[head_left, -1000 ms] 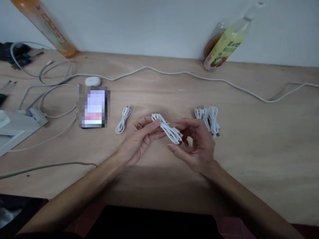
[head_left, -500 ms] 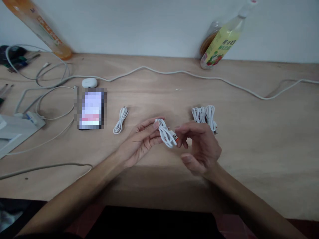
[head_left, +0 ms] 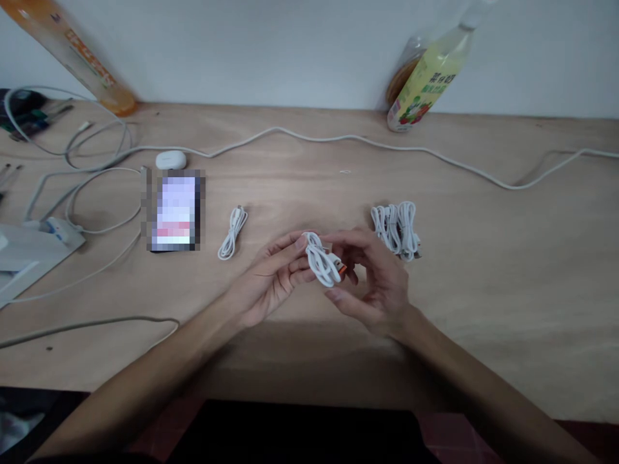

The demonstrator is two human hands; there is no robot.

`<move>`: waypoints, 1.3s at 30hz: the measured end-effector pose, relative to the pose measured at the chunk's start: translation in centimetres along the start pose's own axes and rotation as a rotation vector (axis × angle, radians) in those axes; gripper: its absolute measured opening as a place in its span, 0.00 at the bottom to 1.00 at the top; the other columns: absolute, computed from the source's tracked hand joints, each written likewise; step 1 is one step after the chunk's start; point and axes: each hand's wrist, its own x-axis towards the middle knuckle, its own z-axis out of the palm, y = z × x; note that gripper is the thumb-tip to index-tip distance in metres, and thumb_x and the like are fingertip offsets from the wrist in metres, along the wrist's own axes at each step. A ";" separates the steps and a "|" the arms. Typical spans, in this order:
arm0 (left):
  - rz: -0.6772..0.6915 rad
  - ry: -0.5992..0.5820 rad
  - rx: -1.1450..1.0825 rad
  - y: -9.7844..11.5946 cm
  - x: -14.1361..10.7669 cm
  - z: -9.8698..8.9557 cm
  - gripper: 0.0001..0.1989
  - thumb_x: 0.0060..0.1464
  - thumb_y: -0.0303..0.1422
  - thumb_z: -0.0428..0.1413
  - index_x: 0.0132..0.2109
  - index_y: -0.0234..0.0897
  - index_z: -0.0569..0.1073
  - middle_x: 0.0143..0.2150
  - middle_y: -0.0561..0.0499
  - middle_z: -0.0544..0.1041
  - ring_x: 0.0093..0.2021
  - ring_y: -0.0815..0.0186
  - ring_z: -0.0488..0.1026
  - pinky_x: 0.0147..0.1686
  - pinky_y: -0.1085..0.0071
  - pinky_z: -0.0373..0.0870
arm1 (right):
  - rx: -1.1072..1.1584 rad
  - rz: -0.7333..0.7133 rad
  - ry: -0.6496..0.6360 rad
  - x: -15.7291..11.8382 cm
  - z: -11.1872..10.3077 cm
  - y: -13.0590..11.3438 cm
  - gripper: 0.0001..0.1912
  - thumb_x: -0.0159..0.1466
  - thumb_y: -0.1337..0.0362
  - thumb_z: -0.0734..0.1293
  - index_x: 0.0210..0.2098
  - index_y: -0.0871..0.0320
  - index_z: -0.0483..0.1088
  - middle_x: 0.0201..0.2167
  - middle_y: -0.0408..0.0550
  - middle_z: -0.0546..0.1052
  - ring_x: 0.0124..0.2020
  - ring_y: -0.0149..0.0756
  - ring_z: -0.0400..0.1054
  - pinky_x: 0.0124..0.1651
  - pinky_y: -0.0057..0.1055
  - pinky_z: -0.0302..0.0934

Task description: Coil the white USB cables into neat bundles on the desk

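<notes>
A coiled white USB cable (head_left: 322,263) with an orange-tipped plug is pinched at its upper end between the thumb and fingers of my left hand (head_left: 271,277). Around the cable's plug end curves my right hand (head_left: 374,277), thumb and fingers apart; whether its fingertips touch the cable I cannot tell. Beyond my right hand lie several bundled white cables (head_left: 407,229) side by side on the table. To the left of my left hand rests a single bundled white cable (head_left: 233,233).
A phone (head_left: 175,212) and a white earbud case (head_left: 171,160) lie at left, beside a power strip (head_left: 33,258) with cords. A long white cord (head_left: 348,136) crosses the table's back. An orange bottle (head_left: 91,64) and a yellow bottle (head_left: 428,84) stand by the wall.
My right hand has moved left, closer to the cable in my left hand, uncovering more of the bundled cables behind it. My left hand keeps its hold.
</notes>
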 end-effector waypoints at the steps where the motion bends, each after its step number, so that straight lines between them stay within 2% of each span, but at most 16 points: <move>1: -0.003 -0.007 0.006 -0.1 0.0 -0.1 0.02 0.62 0.28 0.69 0.42 0.35 0.87 0.39 0.48 0.87 0.35 0.69 0.84 0.36 0.80 0.83 | -0.008 0.001 -0.006 0.0 0.0 -0.1 0.24 0.67 0.61 0.76 0.61 0.46 0.74 0.38 0.42 0.73 0.31 0.34 0.65 0.28 0.32 0.64; 5: -0.012 -0.020 0.023 -0.2 0.0 -0.3 0.05 0.61 0.30 0.71 0.44 0.35 0.87 0.41 0.47 0.88 0.36 0.67 0.85 0.39 0.77 0.84 | -0.025 0.000 -0.019 0.2 0.0 -0.3 0.24 0.65 0.64 0.76 0.59 0.44 0.75 0.35 0.41 0.72 0.29 0.34 0.64 0.28 0.32 0.64; 9: -0.027 -0.040 -0.012 -0.3 -0.1 -0.1 0.04 0.60 0.31 0.72 0.41 0.35 0.87 0.38 0.49 0.87 0.37 0.68 0.85 0.40 0.77 0.84 | -0.005 0.009 -0.039 0.4 0.0 -0.5 0.24 0.65 0.62 0.79 0.58 0.43 0.75 0.37 0.43 0.74 0.30 0.35 0.65 0.27 0.32 0.64; 15: -0.062 -0.019 -0.053 0.0 -0.5 0.5 0.03 0.65 0.26 0.67 0.41 0.31 0.85 0.38 0.49 0.86 0.37 0.69 0.84 0.39 0.78 0.83 | 0.099 0.078 -0.078 0.6 -0.1 -0.6 0.23 0.64 0.60 0.79 0.57 0.44 0.76 0.38 0.44 0.74 0.33 0.38 0.67 0.30 0.34 0.66; 20: -0.068 -0.022 -0.106 0.0 -0.5 0.6 0.05 0.66 0.24 0.65 0.39 0.30 0.85 0.37 0.50 0.86 0.36 0.71 0.85 0.38 0.80 0.83 | 0.283 0.174 -0.074 0.6 -0.1 -0.5 0.21 0.64 0.58 0.80 0.55 0.44 0.79 0.35 0.41 0.71 0.33 0.35 0.64 0.31 0.32 0.61; 25: -0.074 -0.039 -0.137 0.1 -0.5 0.8 0.09 0.67 0.21 0.63 0.37 0.30 0.85 0.34 0.51 0.86 0.32 0.73 0.84 0.34 0.82 0.82 | 0.432 0.288 -0.089 0.6 0.0 -0.9 0.20 0.63 0.60 0.81 0.54 0.44 0.80 0.33 0.40 0.68 0.32 0.33 0.61 0.29 0.29 0.57; 33: -0.092 0.025 -0.149 0.1 -0.4 1.0 0.14 0.70 0.19 0.58 0.35 0.30 0.83 0.33 0.49 0.85 0.32 0.73 0.84 0.37 0.82 0.83 | 0.475 0.336 -0.103 0.7 0.0 -1.2 0.21 0.62 0.62 0.82 0.54 0.44 0.81 0.33 0.39 0.67 0.30 0.31 0.60 0.26 0.28 0.53; 39: -0.104 0.026 -0.135 0.3 -0.6 1.4 0.15 0.70 0.19 0.57 0.34 0.30 0.82 0.33 0.50 0.84 0.31 0.72 0.83 0.34 0.82 0.82 | 0.494 0.344 -0.094 0.7 0.1 -1.0 0.21 0.62 0.62 0.82 0.53 0.44 0.81 0.33 0.39 0.67 0.31 0.31 0.60 0.27 0.28 0.53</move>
